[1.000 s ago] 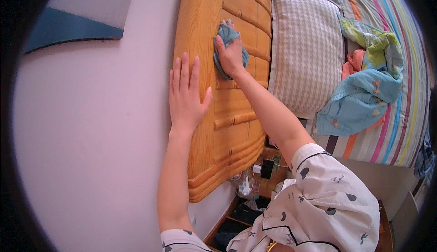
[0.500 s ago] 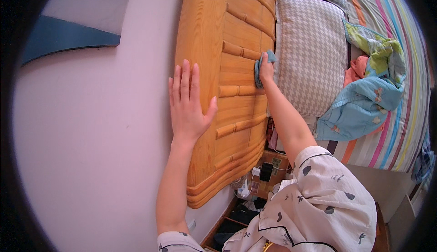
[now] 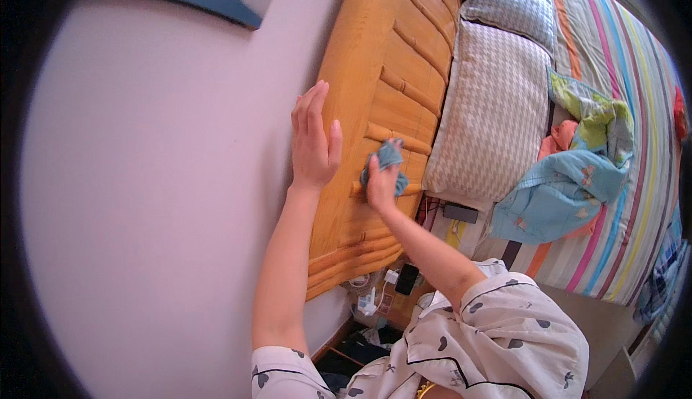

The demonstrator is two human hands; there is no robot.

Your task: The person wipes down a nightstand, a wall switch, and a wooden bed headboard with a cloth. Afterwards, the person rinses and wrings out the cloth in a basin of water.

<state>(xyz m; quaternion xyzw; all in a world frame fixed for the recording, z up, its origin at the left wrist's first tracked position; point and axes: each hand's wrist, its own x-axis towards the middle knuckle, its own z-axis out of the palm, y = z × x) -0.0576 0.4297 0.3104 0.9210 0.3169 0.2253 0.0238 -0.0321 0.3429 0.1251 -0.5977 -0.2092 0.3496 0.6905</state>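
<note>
A wooden headboard (image 3: 358, 64) with raised slats runs along the wall. My left hand (image 3: 314, 143) lies along its top edge on the wall side, fingers stretched out and thumb apart, holding nothing. Bunched under my right hand (image 3: 381, 185) is a blue-grey cloth (image 3: 390, 155), pressed against the slatted face of the headboard. Part of the cloth sticks out past the fingers, which are partly hidden by it.
Beside the headboard lie a houndstooth pillow (image 3: 497, 103) and a second pillow (image 3: 513, 2) on a striped bedspread (image 3: 577, 269). A crumpled blue-and-green quilt (image 3: 569, 186) rests there too. Below the headboard's near end are a black phone (image 3: 407, 279) and white plugs (image 3: 367, 302).
My right hand has moved the cloth from the pillow-side edge towards the middle of the headboard's face, nearer to me. My left hand stays on the top edge, its fingers closer together. The view has shifted.
</note>
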